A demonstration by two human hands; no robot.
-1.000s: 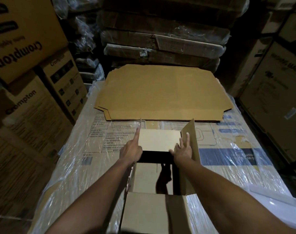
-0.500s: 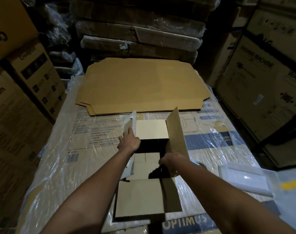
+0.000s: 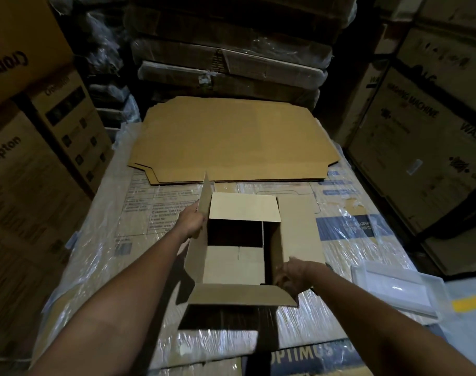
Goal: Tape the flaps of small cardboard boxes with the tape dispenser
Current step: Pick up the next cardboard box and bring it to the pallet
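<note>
An open small cardboard box [image 3: 237, 256] sits centre on a plastic-wrapped counter [image 3: 101, 240]. The right hand [image 3: 292, 278], at 4 o'clock, grips its right wall; the left hand [image 3: 193, 221], at 10 o'clock, holds the upright left flap. Nothing is taped yet, and no dispenser shows. Flat cardboard [image 3: 231, 137] lies at 12 o'clock; stacked cartons crowd both sides.

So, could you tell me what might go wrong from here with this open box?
1. All four flaps are open, the left flap standing up. Only the left hand and right hand steady the box, so it could skew while being folded.
2. It rests on slick plastic wrap and may slide under pressure.
3. No tape dispenser is in view; letting go to fetch one could let the flaps spring open.
</note>
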